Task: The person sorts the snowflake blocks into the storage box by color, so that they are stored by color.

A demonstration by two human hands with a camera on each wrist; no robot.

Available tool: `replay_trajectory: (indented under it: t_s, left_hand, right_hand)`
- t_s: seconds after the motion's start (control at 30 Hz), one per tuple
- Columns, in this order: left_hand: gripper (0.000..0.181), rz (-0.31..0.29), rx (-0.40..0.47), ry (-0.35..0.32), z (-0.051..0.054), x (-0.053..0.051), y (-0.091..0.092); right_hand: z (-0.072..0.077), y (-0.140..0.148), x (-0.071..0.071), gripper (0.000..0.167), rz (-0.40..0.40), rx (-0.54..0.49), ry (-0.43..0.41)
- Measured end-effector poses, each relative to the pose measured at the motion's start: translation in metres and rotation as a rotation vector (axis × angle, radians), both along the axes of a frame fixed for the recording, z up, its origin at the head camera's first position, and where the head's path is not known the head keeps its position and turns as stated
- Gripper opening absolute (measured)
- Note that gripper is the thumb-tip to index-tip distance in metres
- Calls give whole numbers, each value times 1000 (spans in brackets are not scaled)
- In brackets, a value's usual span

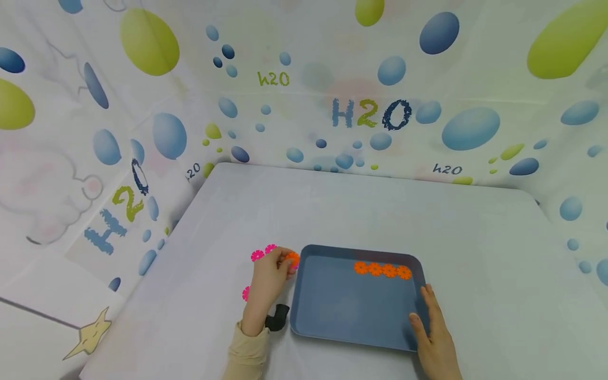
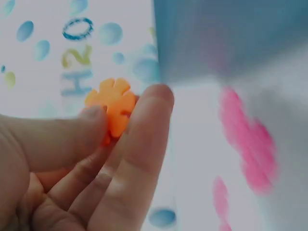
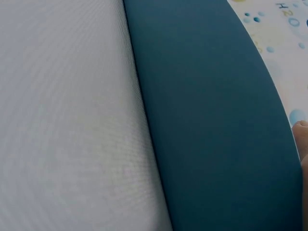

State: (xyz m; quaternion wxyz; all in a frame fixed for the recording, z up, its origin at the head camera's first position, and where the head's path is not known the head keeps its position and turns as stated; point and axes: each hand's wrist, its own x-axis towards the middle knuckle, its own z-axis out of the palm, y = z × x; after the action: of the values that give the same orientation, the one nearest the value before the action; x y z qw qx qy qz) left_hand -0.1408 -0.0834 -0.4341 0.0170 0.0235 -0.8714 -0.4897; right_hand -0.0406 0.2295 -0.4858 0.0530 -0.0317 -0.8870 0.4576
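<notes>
An orange flower-shaped disc (image 2: 114, 106) with notched petals is pinched between the thumb and fingers of my left hand (image 1: 269, 277), just off the tray's left edge. Several matching orange discs (image 1: 375, 269) lie in a row inside the blue-grey tray (image 1: 351, 311), near its far right corner. Around the left hand, pink flower-shaped discs (image 1: 257, 256) lie on the table, some partly hidden by the hand. My right hand (image 1: 434, 338) is at the tray's right rim, fingers fairly straight and thumb over the edge. In the right wrist view, only fingertips (image 3: 301, 137) show past the tray wall.
The white table (image 1: 228, 211) extends around the tray on all sides. Behind it hangs a white backdrop (image 1: 304, 89) printed with blue and green drops and "H2O" lettering. A small black device (image 1: 278, 317) sits at the left wrist, close to the tray's left rim.
</notes>
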Motion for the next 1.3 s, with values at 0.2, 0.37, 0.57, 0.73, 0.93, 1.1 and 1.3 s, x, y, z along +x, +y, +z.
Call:
replay_trajectory:
  t_s: [0.2,0.37,0.57,0.73,0.93,1.1,1.3]
  left_hand:
    - [22,-147,48,-24,9,-17,34]
    - [23,-234,25,-86,5,-29,58]
    - [20,-278,-49,-182,-8,-40,78]
    - [18,-264,-116,-214,-16,-44,87]
    - [17,-255,-164,-158,-17,-46,91]
    - [16,-237,-134,-155,-16,-45,94]
    - [19,-224,-105,-181,-16,-42,94]
  right_hand:
    - [-1,1,0,62,-4,-8,7]
    - [-1,0,0,61,-9,-11,10]
    - [-2,0,1,61,-17,-15,15]
    - [-2,0,0,62,-12,-27,16]
    - [-2,2,-1,62,-2,-32,35]
    - [-1,3,-2,62,7,-37,29]
    - [-2,2,-1,63,3,-35,17]
